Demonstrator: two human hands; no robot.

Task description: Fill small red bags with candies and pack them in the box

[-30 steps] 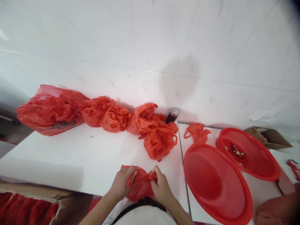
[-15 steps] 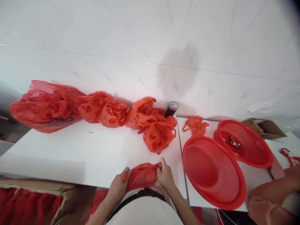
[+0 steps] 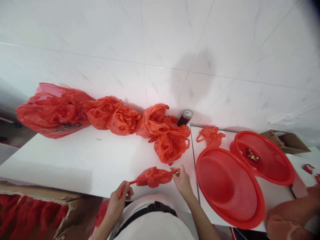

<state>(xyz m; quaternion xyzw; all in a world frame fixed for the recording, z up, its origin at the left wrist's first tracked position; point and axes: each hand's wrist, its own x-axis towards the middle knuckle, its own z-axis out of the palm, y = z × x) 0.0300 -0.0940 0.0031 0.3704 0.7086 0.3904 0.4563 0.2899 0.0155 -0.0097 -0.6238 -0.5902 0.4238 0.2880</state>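
Note:
A small red plastic bag (image 3: 153, 176) lies bunched at the near edge of the white table (image 3: 82, 160), its two handles pulled out to either side. My left hand (image 3: 119, 200) is closed on the left handle, below the table's edge. My right hand (image 3: 182, 180) pinches the right handle, close to the table's seam. The bag's bundle sits between the two hands, stretched taut.
Several filled red bags (image 3: 110, 116) line the tiled wall, with a dark can (image 3: 185, 117) beside them. Two red mesh baskets (image 3: 228, 186) (image 3: 266, 156) lie at right; the far one holds small wrapped items. A cardboard box (image 3: 37, 213) is lower left. Another person's arm (image 3: 292, 216) shows lower right.
My hands have moved apart, drawing the bag's handles outward; the bag has tightened into a smaller bundle. The left hand dropped below the table's edge.

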